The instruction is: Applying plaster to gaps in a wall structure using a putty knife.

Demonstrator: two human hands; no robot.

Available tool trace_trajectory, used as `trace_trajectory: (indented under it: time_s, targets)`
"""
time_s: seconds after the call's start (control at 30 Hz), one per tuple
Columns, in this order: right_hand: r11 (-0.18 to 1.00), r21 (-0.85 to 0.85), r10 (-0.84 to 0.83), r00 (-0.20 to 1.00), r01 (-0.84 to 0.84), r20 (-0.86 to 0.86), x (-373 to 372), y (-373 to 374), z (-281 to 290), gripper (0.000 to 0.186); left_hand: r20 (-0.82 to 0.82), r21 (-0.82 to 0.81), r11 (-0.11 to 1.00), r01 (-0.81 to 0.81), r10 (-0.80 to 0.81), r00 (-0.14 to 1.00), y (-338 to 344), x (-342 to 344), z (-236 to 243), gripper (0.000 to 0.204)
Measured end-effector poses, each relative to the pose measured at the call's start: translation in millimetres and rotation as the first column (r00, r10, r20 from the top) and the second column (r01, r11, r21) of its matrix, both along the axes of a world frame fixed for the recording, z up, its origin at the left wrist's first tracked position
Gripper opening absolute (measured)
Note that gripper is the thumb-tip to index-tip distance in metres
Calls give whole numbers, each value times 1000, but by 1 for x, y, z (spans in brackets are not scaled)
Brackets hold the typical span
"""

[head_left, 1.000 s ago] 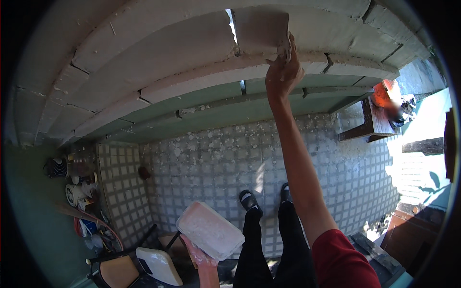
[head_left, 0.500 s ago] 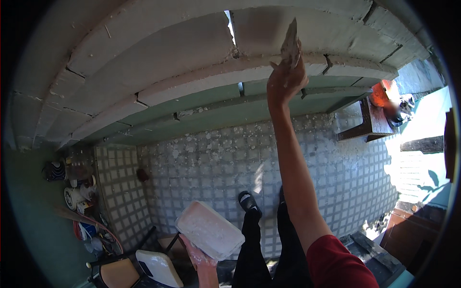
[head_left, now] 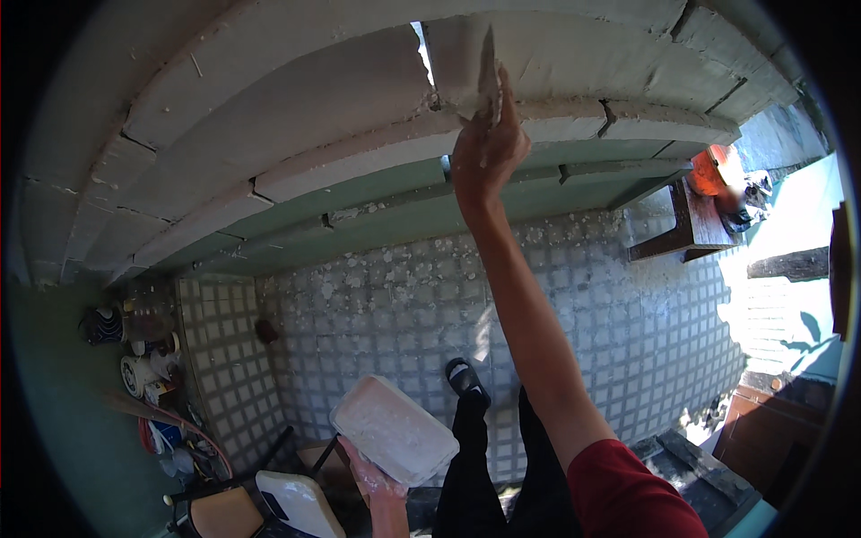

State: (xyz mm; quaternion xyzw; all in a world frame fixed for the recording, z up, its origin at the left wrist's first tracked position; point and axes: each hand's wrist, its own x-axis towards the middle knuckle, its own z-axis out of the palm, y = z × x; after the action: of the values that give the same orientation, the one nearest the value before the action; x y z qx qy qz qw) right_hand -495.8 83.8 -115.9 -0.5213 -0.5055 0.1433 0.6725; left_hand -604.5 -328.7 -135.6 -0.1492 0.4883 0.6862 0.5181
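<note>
My right hand [head_left: 491,152] grips a putty knife [head_left: 489,76] smeared with pale filler, seen almost edge-on against the upper wall panel [head_left: 556,63], close by a bright narrow gap in the panel. A rough pale ledge [head_left: 341,152] runs just below it. Lower in the view, my left hand [head_left: 372,471], coated with white material, holds a translucent rectangular plastic container [head_left: 395,430] with white paste in it. My sandalled left foot [head_left: 466,381] rests on the floor below.
Paste spots speckle the tiled floor [head_left: 583,314]. Chairs [head_left: 224,516] stand at lower left beside assorted items [head_left: 148,377] along the green wall. A dark wooden table [head_left: 691,224] with an orange object [head_left: 708,170] is at right. A dark slatted structure [head_left: 682,471] lies at lower right.
My right hand has turned the knife from broad-side to edge-on, then moved left and slightly down along the panel. My left hand and the container have barely moved.
</note>
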Motion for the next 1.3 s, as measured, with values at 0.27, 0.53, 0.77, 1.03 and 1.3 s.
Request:
trace_trajectory:
  time_s: [0.27,0.53,0.77,1.03,1.3]
  targets:
    - [940,219,-290,951,262,105,-40,34,21,58,19,1,1000,-4,4,1000,-3,-8,-3,75]
    - [984,180,-45,963,-3,266,-51,2,22,63,20,25,999,-43,43,999,-8,-23,-3,75]
    - [959,260,-113,994,109,-1,15,22,5,60,3,13,1000,-10,10,1000,-8,-9,-3,74]
    - [964,261,-108,970,48,219,-30,12,9,67,5,28,1000,7,-8,1000,-13,-4,-4,74]
    - [992,97,-80,995,86,-59,19,5,5,65,56,17,1000,-18,17,998,-9,0,5,74]
